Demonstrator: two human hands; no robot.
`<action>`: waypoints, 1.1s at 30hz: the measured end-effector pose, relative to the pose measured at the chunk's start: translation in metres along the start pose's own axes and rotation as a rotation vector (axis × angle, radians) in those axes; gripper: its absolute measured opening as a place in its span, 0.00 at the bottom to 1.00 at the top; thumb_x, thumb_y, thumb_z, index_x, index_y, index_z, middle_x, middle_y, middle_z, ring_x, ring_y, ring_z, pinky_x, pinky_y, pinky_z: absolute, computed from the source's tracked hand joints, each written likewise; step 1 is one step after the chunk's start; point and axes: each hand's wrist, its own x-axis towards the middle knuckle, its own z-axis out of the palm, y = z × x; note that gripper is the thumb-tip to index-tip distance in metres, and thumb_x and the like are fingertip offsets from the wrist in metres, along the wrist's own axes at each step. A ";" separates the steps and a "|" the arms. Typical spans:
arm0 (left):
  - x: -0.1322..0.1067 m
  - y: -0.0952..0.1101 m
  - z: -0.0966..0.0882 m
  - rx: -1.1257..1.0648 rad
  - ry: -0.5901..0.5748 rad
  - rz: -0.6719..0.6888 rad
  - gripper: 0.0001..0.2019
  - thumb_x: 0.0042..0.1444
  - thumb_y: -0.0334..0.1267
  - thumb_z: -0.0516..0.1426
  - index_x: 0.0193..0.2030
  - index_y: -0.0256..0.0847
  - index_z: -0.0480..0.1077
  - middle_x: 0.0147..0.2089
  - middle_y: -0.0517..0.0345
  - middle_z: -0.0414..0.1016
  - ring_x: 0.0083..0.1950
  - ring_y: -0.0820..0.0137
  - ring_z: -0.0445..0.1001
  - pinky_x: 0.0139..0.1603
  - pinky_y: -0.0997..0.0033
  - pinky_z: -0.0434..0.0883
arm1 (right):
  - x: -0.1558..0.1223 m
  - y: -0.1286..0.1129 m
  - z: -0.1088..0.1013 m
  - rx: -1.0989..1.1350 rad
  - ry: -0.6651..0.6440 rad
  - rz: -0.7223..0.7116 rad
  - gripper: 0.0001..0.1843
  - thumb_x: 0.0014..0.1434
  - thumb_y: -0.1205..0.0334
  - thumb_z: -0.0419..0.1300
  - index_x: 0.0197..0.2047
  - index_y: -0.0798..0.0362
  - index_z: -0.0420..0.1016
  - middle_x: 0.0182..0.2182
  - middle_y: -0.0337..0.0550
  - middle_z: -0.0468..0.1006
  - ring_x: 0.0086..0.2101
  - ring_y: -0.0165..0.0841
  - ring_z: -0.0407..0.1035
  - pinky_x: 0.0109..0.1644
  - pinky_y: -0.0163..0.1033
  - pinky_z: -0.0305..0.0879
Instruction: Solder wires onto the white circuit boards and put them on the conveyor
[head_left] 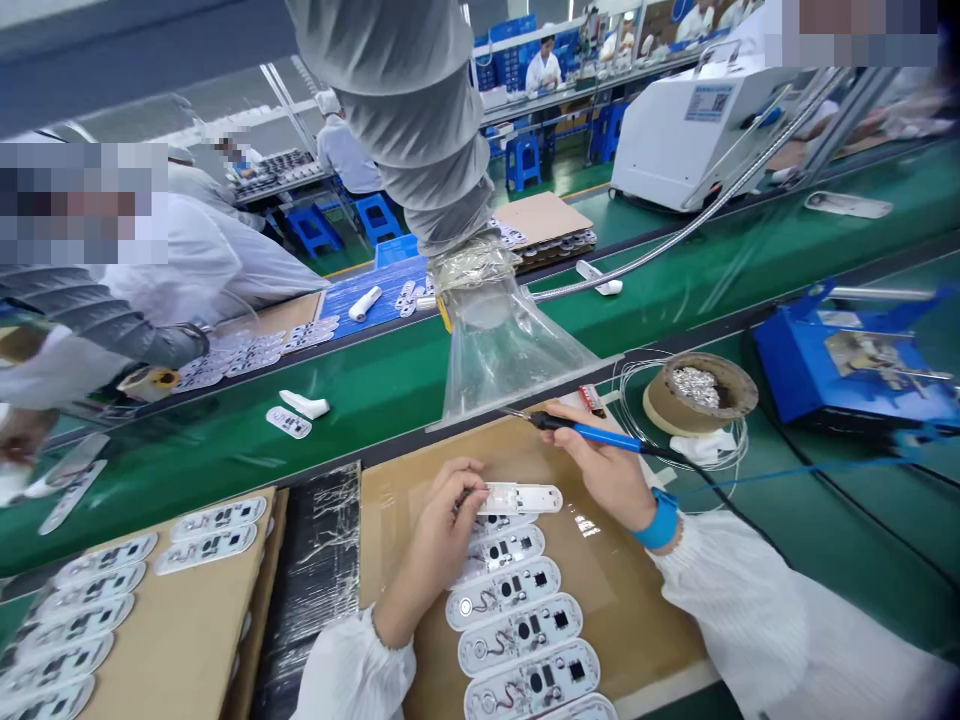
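My left hand (442,525) is closed in a pinch on the left end of a white plastic housing (525,497) lying on a brown cardboard sheet (607,580). My right hand (600,465), with a blue wrist strap (660,520), grips a blue-handled soldering iron (592,433) whose tip points left, above the housing. Below the housing a column of several white oval shells with circuit boards (517,630) runs toward me.
A clear fume hood on a grey duct (495,330) hangs over the work spot. A solder-tip cleaner pot (701,392) and blue soldering station (847,360) stand right. More shells (82,610) lie on cardboard at left. A green conveyor (375,390) carries parts; other workers sit beyond.
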 end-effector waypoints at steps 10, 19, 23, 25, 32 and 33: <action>0.001 0.018 0.015 -0.232 0.074 -0.049 0.12 0.71 0.45 0.56 0.37 0.44 0.72 0.52 0.51 0.74 0.56 0.62 0.75 0.60 0.61 0.70 | -0.012 -0.003 0.014 -0.123 -0.121 0.114 0.16 0.66 0.52 0.67 0.55 0.45 0.84 0.38 0.42 0.87 0.35 0.39 0.82 0.38 0.43 0.81; 0.005 0.029 0.004 -0.583 -0.068 -0.186 0.23 0.62 0.61 0.64 0.33 0.42 0.69 0.55 0.48 0.70 0.54 0.59 0.74 0.53 0.61 0.74 | -0.010 -0.002 0.009 -0.129 -0.118 -0.050 0.14 0.67 0.53 0.67 0.54 0.44 0.86 0.51 0.45 0.86 0.43 0.41 0.83 0.51 0.48 0.83; 0.005 0.029 0.006 -0.397 -0.188 -0.167 0.18 0.65 0.54 0.63 0.32 0.43 0.74 0.55 0.48 0.73 0.56 0.59 0.74 0.60 0.57 0.70 | -0.015 0.000 0.008 -0.185 -0.186 -0.118 0.15 0.69 0.54 0.66 0.57 0.41 0.84 0.55 0.44 0.85 0.53 0.43 0.80 0.61 0.51 0.78; 0.006 0.030 0.007 -0.343 -0.216 -0.140 0.16 0.66 0.51 0.61 0.32 0.43 0.75 0.55 0.49 0.73 0.56 0.60 0.74 0.62 0.56 0.70 | -0.015 0.000 0.007 -0.211 -0.201 -0.147 0.15 0.69 0.55 0.65 0.57 0.41 0.84 0.54 0.43 0.85 0.54 0.43 0.80 0.62 0.51 0.77; 0.010 0.026 0.010 -0.307 -0.332 -0.124 0.11 0.67 0.43 0.60 0.33 0.44 0.76 0.53 0.52 0.72 0.50 0.64 0.75 0.57 0.60 0.73 | -0.015 0.002 0.003 -0.288 -0.270 -0.196 0.16 0.72 0.54 0.63 0.60 0.41 0.83 0.55 0.45 0.84 0.52 0.43 0.81 0.60 0.51 0.78; 0.009 0.026 0.011 -0.311 -0.340 -0.135 0.11 0.67 0.43 0.60 0.33 0.44 0.76 0.52 0.53 0.72 0.49 0.65 0.76 0.55 0.61 0.74 | -0.016 0.003 0.004 -0.292 -0.283 -0.199 0.15 0.72 0.54 0.63 0.59 0.41 0.83 0.55 0.44 0.85 0.53 0.43 0.80 0.61 0.52 0.77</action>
